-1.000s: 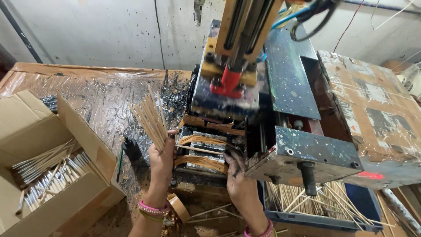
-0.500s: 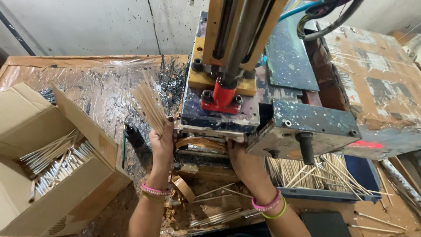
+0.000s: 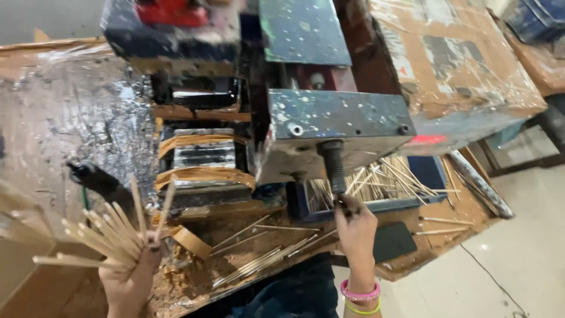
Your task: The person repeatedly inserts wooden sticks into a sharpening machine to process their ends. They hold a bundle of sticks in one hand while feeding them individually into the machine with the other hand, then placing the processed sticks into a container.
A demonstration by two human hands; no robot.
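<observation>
My left hand is low at the left and grips a fanned bundle of thin bamboo sticks that point up and to the left. My right hand, with pink and yellow bangles on the wrist, is closed around the lower end of a black screw handle that hangs under the blue metal housing of a paint-spattered machine. In the machine's middle sits a slot with tan bands.
A blue tray of loose sticks lies under the housing, to the right of the handle. Scattered sticks and scraps cover the bench edge. A taped cardboard-covered block stands at the right. A plastic-covered table is at the left.
Both hands left the machine's middle slot. The left dropped down-left with the stick bundle; the right moved right and took hold of the black handle. The view swung right, hiding the cardboard box.
</observation>
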